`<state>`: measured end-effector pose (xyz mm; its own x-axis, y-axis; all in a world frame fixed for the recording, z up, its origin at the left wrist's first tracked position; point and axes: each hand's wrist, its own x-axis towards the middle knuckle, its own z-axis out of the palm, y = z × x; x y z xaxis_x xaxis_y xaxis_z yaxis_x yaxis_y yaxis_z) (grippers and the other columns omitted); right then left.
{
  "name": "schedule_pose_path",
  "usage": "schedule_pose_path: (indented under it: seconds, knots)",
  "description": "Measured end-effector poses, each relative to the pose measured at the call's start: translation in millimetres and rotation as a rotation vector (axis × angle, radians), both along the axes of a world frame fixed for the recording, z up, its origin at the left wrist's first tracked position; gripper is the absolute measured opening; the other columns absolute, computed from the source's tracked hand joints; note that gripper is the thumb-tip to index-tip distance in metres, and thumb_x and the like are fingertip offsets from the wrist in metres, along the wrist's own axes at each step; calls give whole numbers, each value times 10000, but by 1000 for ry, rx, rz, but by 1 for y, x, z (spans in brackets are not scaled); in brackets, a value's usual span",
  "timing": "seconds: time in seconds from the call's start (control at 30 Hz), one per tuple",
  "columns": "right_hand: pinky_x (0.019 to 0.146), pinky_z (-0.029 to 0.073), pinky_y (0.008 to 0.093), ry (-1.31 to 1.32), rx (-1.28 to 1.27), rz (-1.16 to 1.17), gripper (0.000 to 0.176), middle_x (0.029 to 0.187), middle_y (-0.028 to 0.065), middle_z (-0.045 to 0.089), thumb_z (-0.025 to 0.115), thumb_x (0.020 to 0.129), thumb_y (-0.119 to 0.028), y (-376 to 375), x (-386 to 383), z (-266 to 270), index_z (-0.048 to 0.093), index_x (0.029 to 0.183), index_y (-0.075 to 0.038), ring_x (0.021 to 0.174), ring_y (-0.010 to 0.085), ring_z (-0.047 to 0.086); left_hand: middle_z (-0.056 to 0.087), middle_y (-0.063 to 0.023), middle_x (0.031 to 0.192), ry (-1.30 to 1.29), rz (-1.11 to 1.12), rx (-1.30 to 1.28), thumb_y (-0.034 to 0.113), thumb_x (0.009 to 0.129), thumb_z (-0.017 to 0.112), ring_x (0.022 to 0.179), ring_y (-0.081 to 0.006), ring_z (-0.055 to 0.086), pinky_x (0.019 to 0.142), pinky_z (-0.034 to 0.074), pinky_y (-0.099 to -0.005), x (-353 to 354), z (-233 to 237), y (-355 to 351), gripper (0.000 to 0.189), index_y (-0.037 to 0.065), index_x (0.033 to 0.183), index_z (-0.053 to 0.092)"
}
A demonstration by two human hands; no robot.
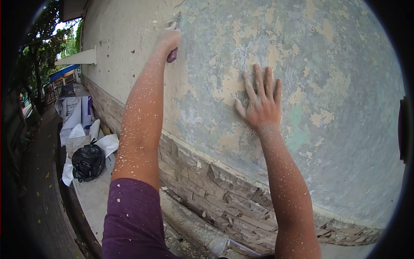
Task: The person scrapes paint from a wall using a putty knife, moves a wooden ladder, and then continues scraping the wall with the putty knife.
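Note:
A weathered wall [207, 142] fills most of the view, with patches of cream paint and bare grey-green surface. High on it, at the border between the cream paint and the scraped area, my left hand [169, 39] is closed around a scraper [172, 55]. The scraper's purple handle end shows below my fist, and its thin blade, partly hidden, meets the wall above. Lower and to the right, my right hand [263, 101] lies flat against the wall with its fingers spread, holding nothing. Pale paint flakes and dust cover both forearms.
Rough stone cladding [215, 190] runs along the wall's base above a ledge. At the left lie a black plastic bag [88, 162], white sheets [108, 143] and printed cardboard [77, 110]. A paved path [39, 207] runs beside them, with trees [39, 60] beyond.

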<state>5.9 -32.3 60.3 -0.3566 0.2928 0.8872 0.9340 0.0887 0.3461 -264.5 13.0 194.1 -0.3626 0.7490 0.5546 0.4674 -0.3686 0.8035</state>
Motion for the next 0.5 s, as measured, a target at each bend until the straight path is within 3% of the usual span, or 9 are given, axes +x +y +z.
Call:
schedule_pose_path:
  seconds: [0.07,0.13,0.27,0.33,0.43,0.5]
  knots:
    - [1163,72,493,2,-5,9,725,1557,32,142,516,837,-542,1,1,0,300,1459,-236,1441,269,81,571,-269,1200,63,13,19,233,918,412,1070,-363,590,891,457,-398,-10,-16,1,489,120,1394,418]
    - [1164,73,491,13,1,33,723,1557,31,142,515,838,-542,0,2,-1,302,1458,-238,1441,268,81,562,-264,1218,412,55,69,235,915,408,1103,-362,572,919,437,-394,-18,-54,-3,489,106,1386,427]
    - [1165,67,491,10,-6,34,722,1555,27,152,517,837,-543,2,2,0,306,1456,-238,1441,266,86,540,-245,1260,338,34,-6,246,915,408,1149,-359,545,953,416,-390,-19,-74,7,490,74,1374,435]
    - [1166,64,491,5,-8,18,722,1554,26,156,518,836,-544,3,0,-3,307,1455,-237,1440,266,89,530,-71,598,361,228,258,197,957,386,423,-147,468,454,430,-307,-41,-47,59,490,162,1445,350]
    - [1167,62,489,9,9,30,716,1551,24,167,521,836,-540,4,4,-2,314,1452,-238,1440,265,94,522,-75,583,292,213,120,184,955,378,419,-147,469,447,431,-317,-49,-17,60,504,158,1456,325]
    - [1168,61,486,3,32,46,709,1550,21,169,520,837,-538,5,3,-3,319,1449,-241,1440,262,95,536,-81,585,237,126,40,179,955,377,414,-148,470,434,423,-315,-34,-38,26,504,155,1455,323]
